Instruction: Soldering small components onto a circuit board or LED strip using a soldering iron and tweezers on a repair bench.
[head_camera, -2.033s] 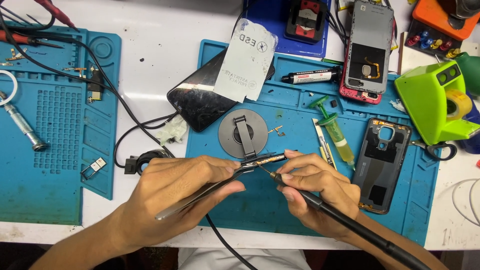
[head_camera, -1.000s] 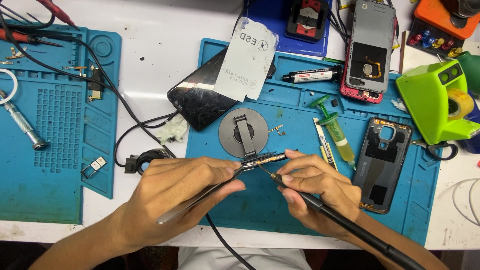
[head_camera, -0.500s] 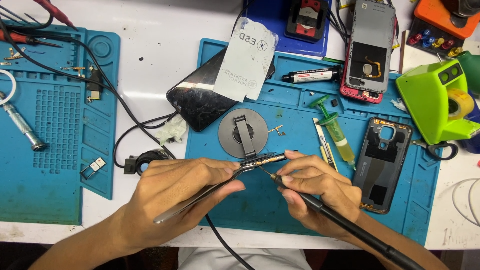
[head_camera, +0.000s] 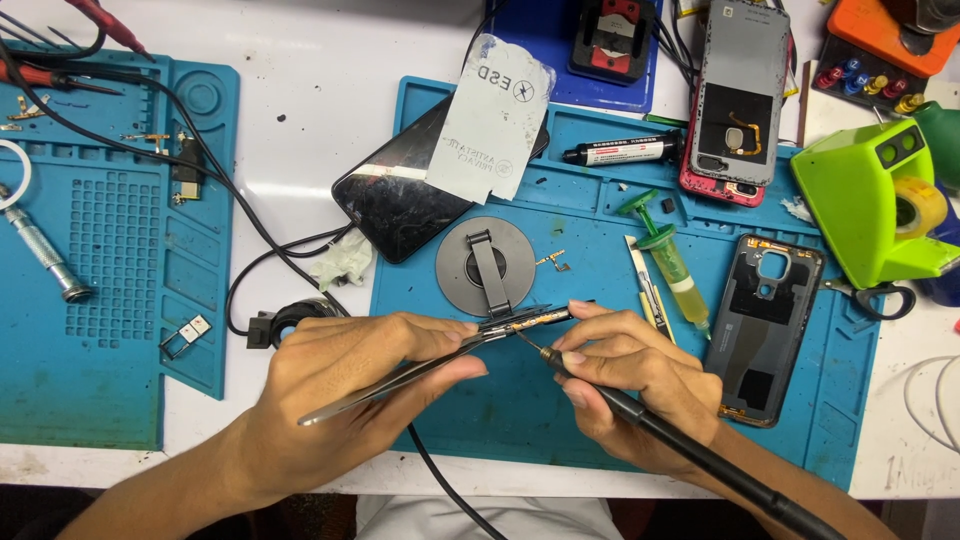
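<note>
The left hand (head_camera: 345, 390) pinches a pair of long steel tweezers (head_camera: 400, 380) between thumb and forefinger, their tips clamped on a small dark flex strip with copper contacts (head_camera: 530, 322), which sits just above the blue silicone work mat (head_camera: 600, 250), in front of the round grey metal stand (head_camera: 487, 267). The right hand (head_camera: 630, 375) is closed in a pen grip around a black-handled soldering iron (head_camera: 660, 435), its tip touching the strip's near edge; the right fingertips also steady the strip's end.

Judgement: the joint wants a brief, steady touch, with the wrists resting on the mat and the tweezers held without twisting (the strip looks thin and would likely kink). The tip should meet only the contact being worked, not the neighbouring ones.

Nearby lie a syringe of yellowish flux (head_camera: 672, 262), a dark phone back cover (head_camera: 765, 325) and a cracked black phone screen (head_camera: 400, 205). The iron's black cable (head_camera: 440, 480) trails under the left hand and could snag.
</note>
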